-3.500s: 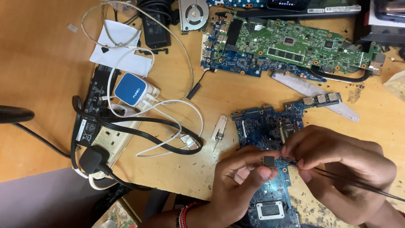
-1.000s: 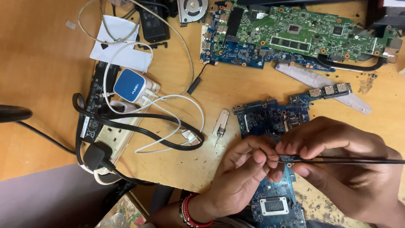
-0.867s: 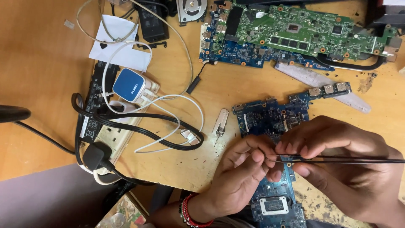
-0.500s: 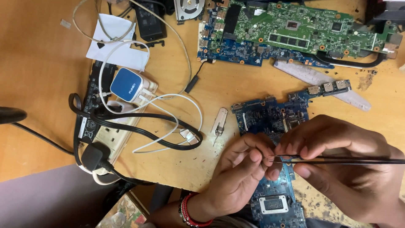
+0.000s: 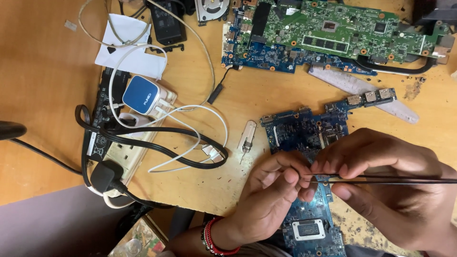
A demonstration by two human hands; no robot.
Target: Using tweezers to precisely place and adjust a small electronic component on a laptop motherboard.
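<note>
over the blue circuit board (image 5: 304,135), your right hand (image 5: 390,185) pinches thin black tweezers (image 5: 381,179); your left hand (image 5: 273,190) pinches their tip. squeeze unevenly and the tip may skid across the board's small parts.

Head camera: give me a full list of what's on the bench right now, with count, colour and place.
Small circuit board: one, blue, centre right, partly under both hands.
Large circuit board: one, green and blue, top right.
Thin black tool: one, runs right from the fingertips, held by the right hand.
Power strip: one, off-white, left of centre.
Charger: one, blue and white, plugged into the strip.
Cables: several, black and white, looped around the strip.
Fan: one, grey, top edge.
Paper: one, white, top left.
Small metal clip: one, silver, left of the small board.
Table: one, light wood.
Left hand: beaded wrist bands, fingertips meeting the right's.
Right hand: over the small board.
</note>
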